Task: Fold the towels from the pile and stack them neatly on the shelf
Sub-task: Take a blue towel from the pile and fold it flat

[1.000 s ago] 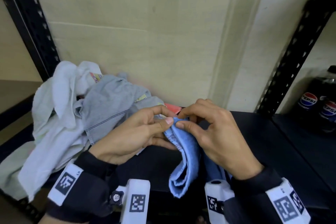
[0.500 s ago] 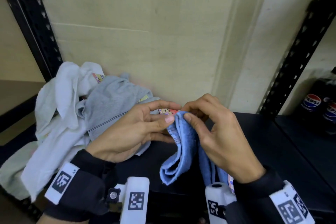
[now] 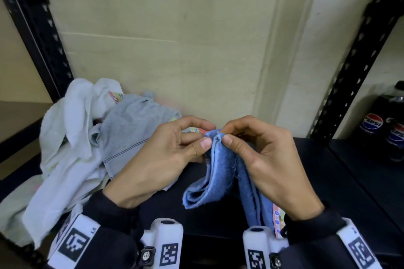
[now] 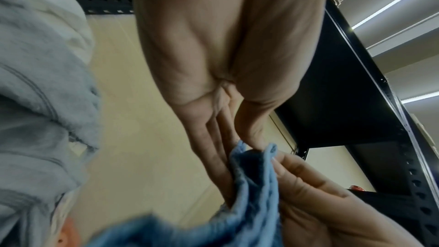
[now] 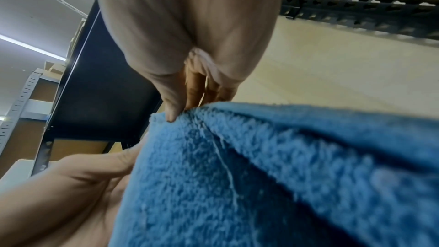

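Observation:
A blue towel (image 3: 220,172) hangs folded in the air above the black shelf (image 3: 328,172). My left hand (image 3: 204,138) and my right hand (image 3: 225,136) both pinch its top edge, thumbs almost touching. The towel drapes down between my wrists, and a colourful tag (image 3: 278,220) shows at its lower right. In the left wrist view the blue towel (image 4: 251,194) runs between the fingers of both hands. The right wrist view is filled by the blue towel (image 5: 261,176), with my thumb on its edge. A pile of white and grey towels (image 3: 91,142) lies at the left of the shelf.
Black slotted uprights (image 3: 37,35) stand at both sides of the shelf bay, with a pale wall panel (image 3: 175,39) behind. Dark Pepsi bottles (image 3: 373,124) stand on the neighbouring shelf at the right. Bare black shelf surface lies to the right of my hands.
Both hands have risen slightly with the blue towel, and the pinched edges have been drawn closer together. The hanging part has swung a little to the left.

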